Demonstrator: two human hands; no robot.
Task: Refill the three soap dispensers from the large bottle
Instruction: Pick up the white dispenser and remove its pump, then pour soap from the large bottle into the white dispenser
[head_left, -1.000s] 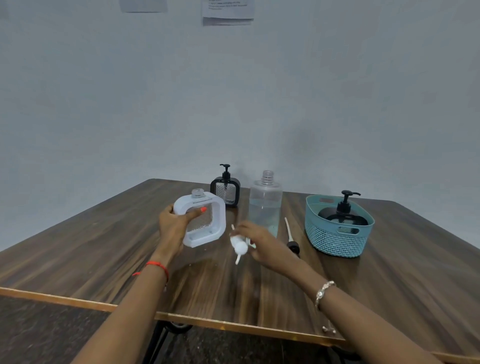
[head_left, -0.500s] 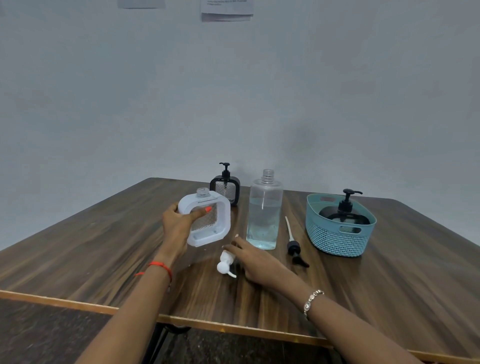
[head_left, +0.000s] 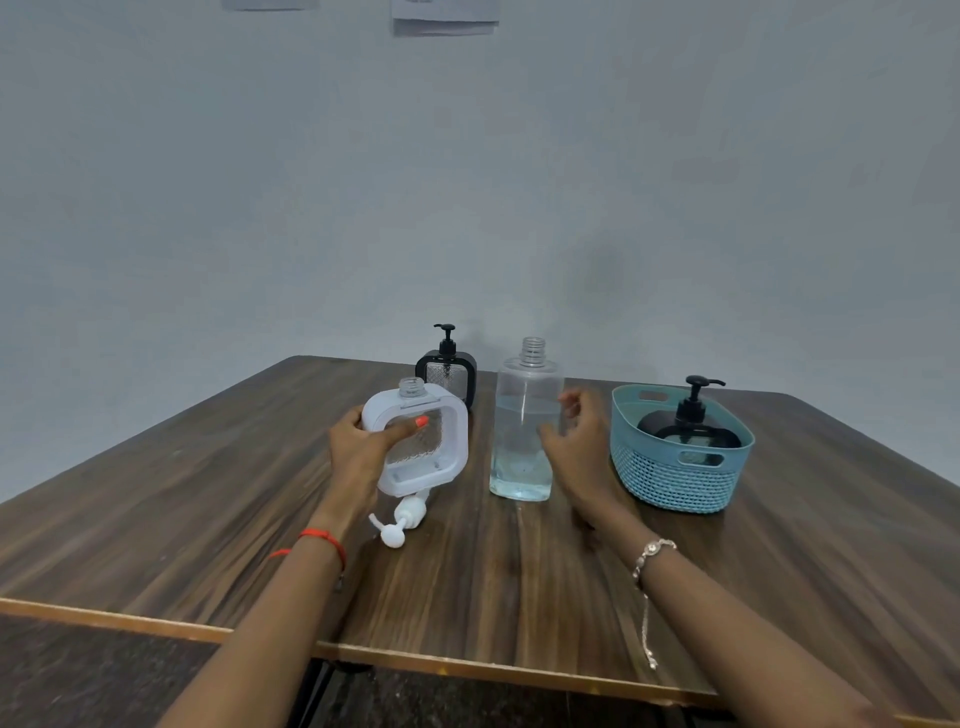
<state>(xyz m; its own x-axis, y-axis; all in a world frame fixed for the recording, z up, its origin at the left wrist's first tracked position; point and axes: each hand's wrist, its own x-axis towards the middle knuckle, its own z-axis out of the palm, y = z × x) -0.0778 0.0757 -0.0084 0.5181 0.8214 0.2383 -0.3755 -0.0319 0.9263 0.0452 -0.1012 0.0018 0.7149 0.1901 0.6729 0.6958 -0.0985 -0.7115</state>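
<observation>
My left hand (head_left: 363, 449) grips the white square dispenser (head_left: 452, 447), which has no pump and is tilted above the table. Its white pump (head_left: 402, 519) lies on the wood just below it. The large clear bottle (head_left: 524, 431), uncapped and partly full of clear liquid, stands upright at the centre. My right hand (head_left: 584, 441) is beside the bottle's right side with fingers apart, close to touching it. A black dispenser (head_left: 448, 371) with its pump stands behind the white one. Another black dispenser (head_left: 688, 423) sits in the teal basket.
The teal basket (head_left: 675, 478) stands at the right of the wooden table (head_left: 156, 509). The near table edge runs across the bottom. A plain wall rises behind the table. My right hand and forearm hide the spot where the black pump lay.
My right hand let go of the white pump on the table and rose to the large bottle's right side. The left hand kept hold of the white dispenser.
</observation>
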